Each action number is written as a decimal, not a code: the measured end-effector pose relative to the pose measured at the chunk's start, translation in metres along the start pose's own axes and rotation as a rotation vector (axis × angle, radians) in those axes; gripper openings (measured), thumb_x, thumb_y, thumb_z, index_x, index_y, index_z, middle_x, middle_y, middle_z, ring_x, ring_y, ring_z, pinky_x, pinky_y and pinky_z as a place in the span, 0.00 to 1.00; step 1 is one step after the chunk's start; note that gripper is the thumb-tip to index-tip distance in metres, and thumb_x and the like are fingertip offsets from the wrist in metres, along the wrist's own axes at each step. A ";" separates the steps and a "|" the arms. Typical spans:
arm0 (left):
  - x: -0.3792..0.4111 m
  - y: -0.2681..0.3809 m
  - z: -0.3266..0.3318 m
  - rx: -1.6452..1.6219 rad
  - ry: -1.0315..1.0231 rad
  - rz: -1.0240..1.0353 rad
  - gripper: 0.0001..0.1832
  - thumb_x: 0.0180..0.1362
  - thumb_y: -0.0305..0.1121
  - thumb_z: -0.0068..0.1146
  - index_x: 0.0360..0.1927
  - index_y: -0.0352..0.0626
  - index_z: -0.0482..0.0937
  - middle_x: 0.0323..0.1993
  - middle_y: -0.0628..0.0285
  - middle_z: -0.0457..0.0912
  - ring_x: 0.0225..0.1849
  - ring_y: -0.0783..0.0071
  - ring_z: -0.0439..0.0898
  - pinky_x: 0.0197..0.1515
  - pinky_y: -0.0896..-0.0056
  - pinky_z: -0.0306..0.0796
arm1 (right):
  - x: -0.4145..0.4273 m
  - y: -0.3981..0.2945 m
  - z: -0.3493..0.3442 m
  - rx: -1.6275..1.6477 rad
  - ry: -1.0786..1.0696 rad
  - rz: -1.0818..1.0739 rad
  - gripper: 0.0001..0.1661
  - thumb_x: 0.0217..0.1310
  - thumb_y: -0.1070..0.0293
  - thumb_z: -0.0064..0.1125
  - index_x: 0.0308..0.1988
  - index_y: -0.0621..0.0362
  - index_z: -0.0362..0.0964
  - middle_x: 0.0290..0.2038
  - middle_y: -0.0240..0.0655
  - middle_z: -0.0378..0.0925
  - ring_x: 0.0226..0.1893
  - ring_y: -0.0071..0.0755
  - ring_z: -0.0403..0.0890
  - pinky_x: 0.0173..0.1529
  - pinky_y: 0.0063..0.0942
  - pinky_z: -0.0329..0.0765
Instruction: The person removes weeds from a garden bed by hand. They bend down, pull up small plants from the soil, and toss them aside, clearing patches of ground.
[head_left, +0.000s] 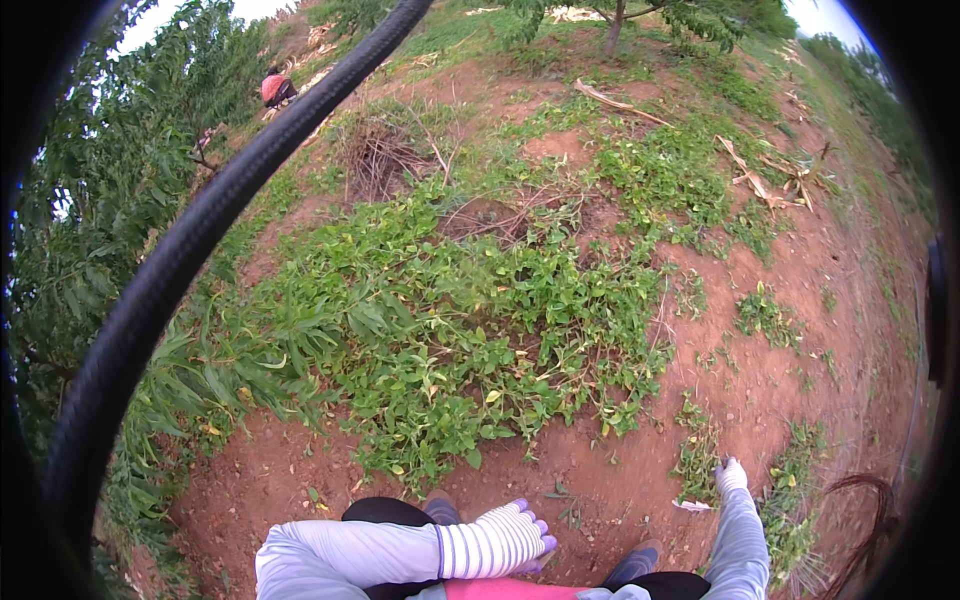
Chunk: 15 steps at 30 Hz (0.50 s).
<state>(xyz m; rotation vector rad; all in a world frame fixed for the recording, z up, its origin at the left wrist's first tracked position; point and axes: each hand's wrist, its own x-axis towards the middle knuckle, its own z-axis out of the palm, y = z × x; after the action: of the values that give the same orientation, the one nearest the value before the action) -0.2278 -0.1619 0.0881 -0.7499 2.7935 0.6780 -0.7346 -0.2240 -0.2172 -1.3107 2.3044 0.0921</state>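
My left hand (499, 538) wears a white glove with dark stripes and purple fingertips. It rests across my front above the pink cloth (510, 589), fingers curled; its palm side is hidden. Out to the right, my right hand (729, 475), gloved too, is low over the soil at the edge of a small clump of leafy weeds (694, 457). Whether its fingers grip the stems is too small to tell. Before me spreads a dense patch of green leafy plants (480, 337). A pale flat scrap (691, 506) lies below the clump.
My shoes (631, 564) stand on reddish soil (262, 465). Leafy tree branches (232, 367) hang in at left. Dry twigs (382, 157) and dry stalks (757, 180) lie farther off. A crouching person (277, 88) is far left. A black cable (217, 195) crosses the view.
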 end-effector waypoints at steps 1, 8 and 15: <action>0.001 -0.002 -0.001 -0.015 -0.022 -0.008 0.13 0.53 0.43 0.52 0.38 0.48 0.73 0.32 0.62 0.74 0.35 0.63 0.74 0.40 0.62 0.67 | 0.001 0.003 0.005 0.033 0.015 0.019 0.26 0.53 0.58 0.59 0.50 0.60 0.67 0.46 0.47 0.77 0.47 0.48 0.77 0.53 0.37 0.72; -0.006 -0.017 -0.011 -0.059 -0.111 -0.046 0.15 0.54 0.43 0.52 0.42 0.49 0.73 0.34 0.62 0.74 0.37 0.63 0.74 0.41 0.62 0.66 | 0.003 -0.054 0.059 0.058 -0.292 0.156 0.35 0.52 0.58 0.60 0.55 0.67 0.61 0.50 0.56 0.72 0.52 0.52 0.73 0.57 0.35 0.70; 0.024 -0.018 -0.033 -0.074 -0.190 0.025 0.19 0.53 0.45 0.52 0.45 0.46 0.73 0.37 0.60 0.75 0.41 0.62 0.75 0.50 0.55 0.65 | 0.017 0.000 0.036 0.228 -0.294 0.045 0.23 0.61 0.56 0.53 0.50 0.59 0.69 0.38 0.43 0.79 0.30 0.38 0.81 0.34 0.33 0.78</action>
<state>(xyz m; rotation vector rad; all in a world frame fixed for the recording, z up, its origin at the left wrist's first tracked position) -0.2412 -0.2012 0.1034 -0.6285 2.6224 0.8156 -0.7284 -0.2275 -0.2565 -1.0552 2.0281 0.0332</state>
